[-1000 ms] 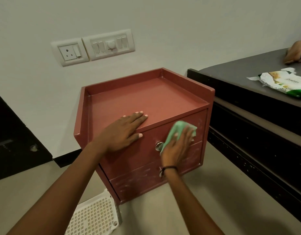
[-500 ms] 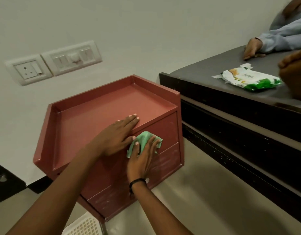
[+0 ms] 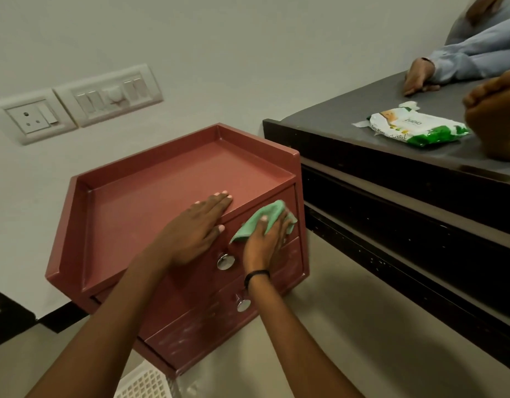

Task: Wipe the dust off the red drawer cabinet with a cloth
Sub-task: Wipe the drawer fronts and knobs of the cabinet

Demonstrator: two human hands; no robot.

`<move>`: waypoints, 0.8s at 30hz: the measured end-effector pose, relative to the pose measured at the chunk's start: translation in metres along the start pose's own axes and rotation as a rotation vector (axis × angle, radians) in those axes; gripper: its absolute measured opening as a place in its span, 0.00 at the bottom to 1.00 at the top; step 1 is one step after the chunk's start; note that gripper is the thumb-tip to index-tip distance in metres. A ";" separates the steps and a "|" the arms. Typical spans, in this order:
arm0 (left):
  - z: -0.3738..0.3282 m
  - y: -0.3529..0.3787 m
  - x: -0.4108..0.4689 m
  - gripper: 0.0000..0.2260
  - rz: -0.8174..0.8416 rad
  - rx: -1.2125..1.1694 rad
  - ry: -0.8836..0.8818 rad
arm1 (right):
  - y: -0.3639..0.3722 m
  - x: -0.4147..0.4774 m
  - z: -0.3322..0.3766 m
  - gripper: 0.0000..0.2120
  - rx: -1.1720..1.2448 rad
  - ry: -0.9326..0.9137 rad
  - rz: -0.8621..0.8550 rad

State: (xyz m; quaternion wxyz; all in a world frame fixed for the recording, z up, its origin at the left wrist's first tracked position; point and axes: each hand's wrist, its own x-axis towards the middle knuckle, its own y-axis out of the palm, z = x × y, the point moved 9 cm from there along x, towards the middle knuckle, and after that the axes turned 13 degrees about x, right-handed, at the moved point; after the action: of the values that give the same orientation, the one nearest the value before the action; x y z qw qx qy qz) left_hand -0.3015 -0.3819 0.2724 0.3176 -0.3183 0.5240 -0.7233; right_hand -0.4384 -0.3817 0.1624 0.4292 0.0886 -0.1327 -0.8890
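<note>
The red drawer cabinet [image 3: 150,208] stands on the floor against the wall, with two drawers and round metal knobs [image 3: 225,261]. My left hand [image 3: 195,232] lies flat, fingers spread, over the front edge of its top. My right hand [image 3: 263,242] presses a green cloth [image 3: 256,219] against the right part of the upper drawer front. The lower drawer front looks dusty and streaked.
A dark bed frame [image 3: 405,214] stands close on the right, with a pack of wipes [image 3: 411,129] and another person's hand [image 3: 418,80] and foot on it. A white perforated basket [image 3: 144,383] sits on the floor below the cabinet. A socket and switch plate [image 3: 75,104] is on the wall.
My right hand and the cloth slid left along the upper drawer front, then back to its right end, uncovering the knobs. My view swung right. My left hand stayed put.
</note>
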 end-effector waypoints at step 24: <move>0.000 0.000 -0.001 0.28 0.004 0.013 -0.007 | 0.011 -0.064 -0.081 0.25 0.028 0.358 0.106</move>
State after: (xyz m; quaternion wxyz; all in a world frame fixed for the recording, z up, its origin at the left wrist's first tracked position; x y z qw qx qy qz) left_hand -0.3006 -0.3808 0.2720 0.3229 -0.3179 0.5187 -0.7249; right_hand -0.3685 -0.3511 0.0916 0.4911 0.2444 -0.0712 -0.8331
